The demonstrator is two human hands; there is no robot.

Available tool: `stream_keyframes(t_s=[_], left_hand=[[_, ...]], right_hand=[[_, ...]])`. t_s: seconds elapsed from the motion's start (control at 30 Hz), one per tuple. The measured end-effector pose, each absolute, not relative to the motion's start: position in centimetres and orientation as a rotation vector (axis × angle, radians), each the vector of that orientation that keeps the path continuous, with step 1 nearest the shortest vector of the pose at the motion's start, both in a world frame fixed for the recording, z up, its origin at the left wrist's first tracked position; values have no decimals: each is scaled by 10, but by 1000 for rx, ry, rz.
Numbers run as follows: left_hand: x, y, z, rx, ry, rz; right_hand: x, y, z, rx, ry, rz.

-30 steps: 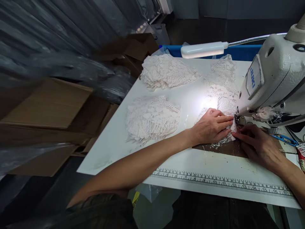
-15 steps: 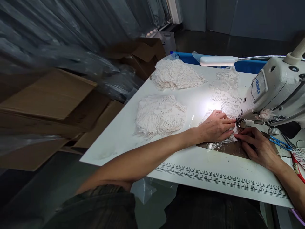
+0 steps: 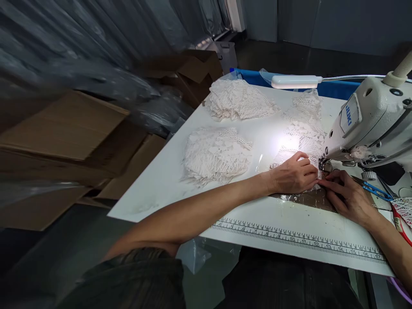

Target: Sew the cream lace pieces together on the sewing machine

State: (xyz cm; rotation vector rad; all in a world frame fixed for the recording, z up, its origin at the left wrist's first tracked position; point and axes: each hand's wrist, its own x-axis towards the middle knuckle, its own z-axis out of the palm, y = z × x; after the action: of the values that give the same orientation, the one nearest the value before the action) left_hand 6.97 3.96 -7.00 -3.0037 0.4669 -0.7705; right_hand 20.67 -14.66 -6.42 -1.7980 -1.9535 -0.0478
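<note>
My left hand [image 3: 294, 175] lies on a piece of white lace [image 3: 302, 137] on the table, fingers curled and pressing it just left of the presser foot [image 3: 322, 164] of the white sewing machine [image 3: 373, 120]. From the near side, my right hand [image 3: 349, 196] pinches the same lace edge at the foot with its fingertips. The lace trails away behind the needle under the lamp's bright spot.
Two stacks of white lace pieces [image 3: 217, 154] [image 3: 240, 99] lie on the white table [image 3: 161, 184]. A ruler strip [image 3: 299, 241] runs along the near edge. Blue snips [image 3: 375, 192] lie right of the machine. A lamp [image 3: 296, 81] hangs above. Cardboard boxes [image 3: 64, 133] stand left.
The view has shifted slightly. My left hand's fingers have curled in closer to the presser foot; my right hand stays at the lace edge.
</note>
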Motion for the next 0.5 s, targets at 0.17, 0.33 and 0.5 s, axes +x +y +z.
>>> stream_keyframes(t_s=[0.17,0.33,0.5], left_hand=[[68,41,-67,-3027,487,-735],[67,42,-69,-3053,462,-743],[68,43,-69,-3078,420,-718]], right_hand=[[206,-147,-64,-1831,-1947,-23],[206,-147,-65,-1858,-1923,-2],[206,-148,-69,-1918,-1878,12]])
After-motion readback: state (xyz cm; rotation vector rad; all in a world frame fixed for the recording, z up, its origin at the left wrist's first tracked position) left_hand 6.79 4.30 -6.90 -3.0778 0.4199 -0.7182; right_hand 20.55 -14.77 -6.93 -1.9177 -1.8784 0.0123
